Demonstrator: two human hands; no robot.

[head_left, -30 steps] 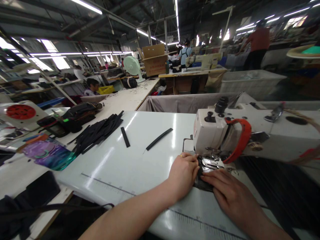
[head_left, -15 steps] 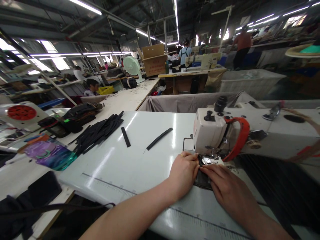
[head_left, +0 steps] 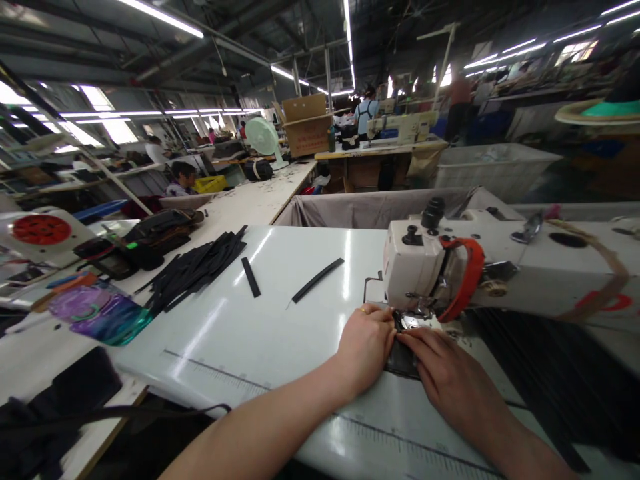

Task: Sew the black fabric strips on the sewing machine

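Both hands press a small dark fabric piece (head_left: pixel 403 360) to the bed of a white sewing machine (head_left: pixel 413 260), right below its needle area. My left hand (head_left: pixel 367 343) lies on the piece's left side, fingers bent and pressed together, a ring on one finger. From the right, my right hand (head_left: pixel 445 363) holds the near edge with its fingertips by the presser foot. Its fingers and thumb are closed on the fabric. The piece's far end is hidden under the fingers and the machine head. Two short black strips, one straight (head_left: pixel 251 277) and one curved (head_left: pixel 318 280), lie left of the machine.
A heap of black strips (head_left: pixel 200 267) lies on the left of the table (head_left: pixel 280 333). Long dark strips (head_left: pixel 555 380) spread beneath the machine arm. A purple and teal pouch (head_left: pixel 103 313), a fan (head_left: pixel 263 137) and a cardboard box (head_left: pixel 306 127) stand farther off.
My view has shifted slightly, so the machine appears a little further left. Both hands keep nearly the same hold on the fabric piece. A person in the background has moved left.
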